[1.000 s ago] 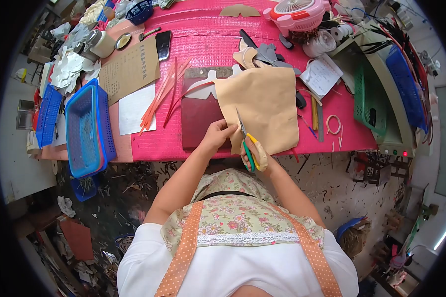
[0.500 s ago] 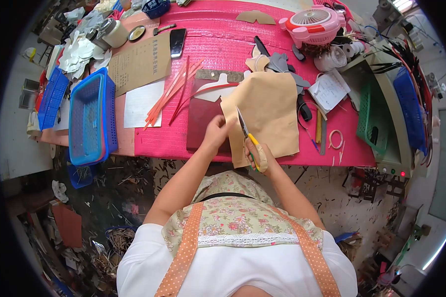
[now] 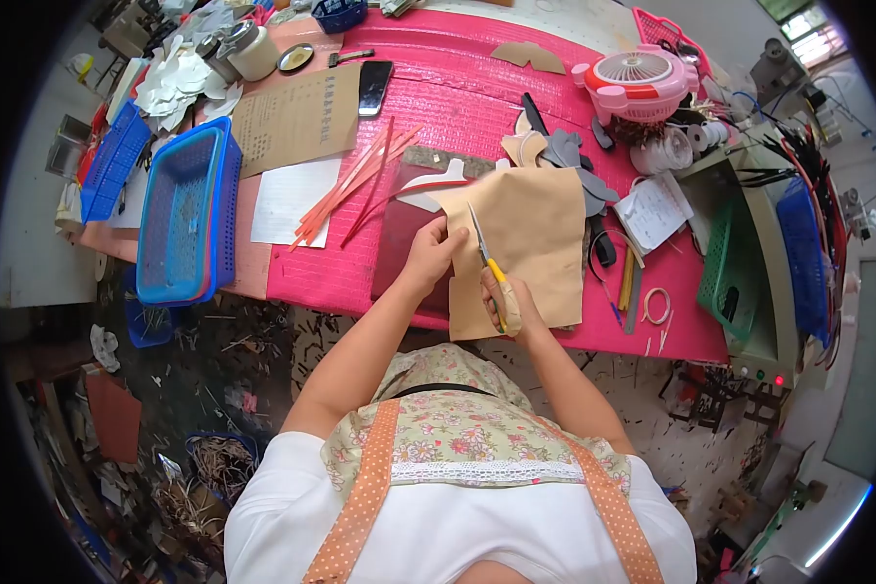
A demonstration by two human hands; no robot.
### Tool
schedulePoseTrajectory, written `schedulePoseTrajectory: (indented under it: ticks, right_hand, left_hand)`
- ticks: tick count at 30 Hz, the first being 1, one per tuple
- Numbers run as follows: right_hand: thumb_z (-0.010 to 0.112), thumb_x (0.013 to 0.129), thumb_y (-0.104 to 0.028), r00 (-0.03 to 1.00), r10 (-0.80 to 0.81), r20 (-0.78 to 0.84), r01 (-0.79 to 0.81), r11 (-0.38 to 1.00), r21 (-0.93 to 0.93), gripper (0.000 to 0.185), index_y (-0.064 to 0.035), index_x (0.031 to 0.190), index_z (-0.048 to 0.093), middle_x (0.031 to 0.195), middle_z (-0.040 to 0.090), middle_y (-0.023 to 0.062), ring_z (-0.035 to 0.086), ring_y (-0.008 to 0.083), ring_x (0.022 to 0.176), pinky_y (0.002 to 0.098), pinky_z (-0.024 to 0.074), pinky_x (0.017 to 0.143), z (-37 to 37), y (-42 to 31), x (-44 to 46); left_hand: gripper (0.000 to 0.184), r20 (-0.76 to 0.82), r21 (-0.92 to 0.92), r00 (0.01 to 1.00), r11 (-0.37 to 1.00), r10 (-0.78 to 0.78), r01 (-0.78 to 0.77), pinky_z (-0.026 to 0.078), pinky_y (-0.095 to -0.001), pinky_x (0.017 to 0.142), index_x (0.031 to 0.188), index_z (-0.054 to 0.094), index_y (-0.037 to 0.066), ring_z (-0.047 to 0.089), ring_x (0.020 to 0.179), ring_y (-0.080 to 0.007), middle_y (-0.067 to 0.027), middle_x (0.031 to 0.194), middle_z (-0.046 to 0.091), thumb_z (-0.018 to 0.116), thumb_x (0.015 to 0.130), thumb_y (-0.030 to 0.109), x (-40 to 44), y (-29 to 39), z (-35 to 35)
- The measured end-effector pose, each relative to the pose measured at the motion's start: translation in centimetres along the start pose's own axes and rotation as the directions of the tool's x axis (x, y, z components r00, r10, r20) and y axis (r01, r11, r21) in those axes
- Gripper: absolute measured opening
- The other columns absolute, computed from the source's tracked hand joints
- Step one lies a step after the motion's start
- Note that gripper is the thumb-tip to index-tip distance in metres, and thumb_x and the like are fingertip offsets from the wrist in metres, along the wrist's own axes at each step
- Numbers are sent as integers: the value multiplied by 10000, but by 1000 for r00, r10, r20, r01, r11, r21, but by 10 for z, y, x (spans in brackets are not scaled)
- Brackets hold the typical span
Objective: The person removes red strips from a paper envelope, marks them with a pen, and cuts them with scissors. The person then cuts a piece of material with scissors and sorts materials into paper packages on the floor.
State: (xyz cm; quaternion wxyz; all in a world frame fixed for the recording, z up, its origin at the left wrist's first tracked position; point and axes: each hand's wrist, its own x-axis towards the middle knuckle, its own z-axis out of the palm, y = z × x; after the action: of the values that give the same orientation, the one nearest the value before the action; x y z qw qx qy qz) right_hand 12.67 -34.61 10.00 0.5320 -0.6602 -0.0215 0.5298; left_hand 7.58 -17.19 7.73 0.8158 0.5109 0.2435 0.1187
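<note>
A tan sheet [image 3: 535,248] lies over a dark red board [image 3: 409,238] at the table's front edge. My right hand [image 3: 506,300] is closed round the yellow-handled scissors [image 3: 494,268], whose blades point away from me over the sheet's left part. Just left of the blades, my left hand [image 3: 435,251] pinches the left edge of the tan sheet between thumb and fingers. White cut shapes with a red edge [image 3: 433,183] stick out behind the sheet. Grey and tan pieces [image 3: 565,151] lie at its far side.
Left of the board are pink and red strips [image 3: 355,185], white paper [image 3: 295,202], a brown envelope [image 3: 297,117], a phone [image 3: 374,88] and blue baskets [image 3: 185,219]. To the right stand a pink fan [image 3: 642,83], a notebook [image 3: 652,209], rulers [image 3: 631,290] and a green basket [image 3: 730,277].
The view has shifted, so the table appears turned. My left hand moved off the sheet's edge and is back on it. The scissors' blades remain over the sheet.
</note>
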Motion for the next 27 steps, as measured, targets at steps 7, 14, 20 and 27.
schedulePoseTrajectory:
  ticks: [7,14,20,27]
  right_hand:
    - [497,893,-600,1000,13,-21,-12,999,51,522,-94,766,502,540,429,-20,410,83,392,224,330,370,5,-21,16]
    - [446,929,-571,996,-18,89,21,999,-40,502,-99,767,490,560,435,-14,416,83,415,224,346,404,-2,-33,28]
    - [515,898,-547,992,16,127,-13,999,-31,451,-113,777,525,590,447,-20,421,92,420,238,353,401,-3,-29,37]
    - [372,951,-580,976,-54,209,74,993,-87,513,-106,790,488,593,435,-25,392,73,443,215,338,423,4,-63,35]
  left_hand:
    - [273,150,158,983,984,-103,79,467,-252,797,1125,586,1,574,889,-72,-23,1018,637,602,903,160,-5,6,-5]
    - [368,146,327,984,944,-103,50,478,-264,791,1133,579,-18,593,886,-102,-48,1006,646,653,871,229,0,15,-18]
    - [376,-110,90,994,996,-8,18,485,-271,759,1115,580,-36,608,873,-127,-74,1008,650,651,879,248,43,33,-27]
    - [304,77,47,996,998,-33,29,485,-268,780,1141,568,-8,608,899,-123,-53,1036,641,598,910,186,40,37,-37]
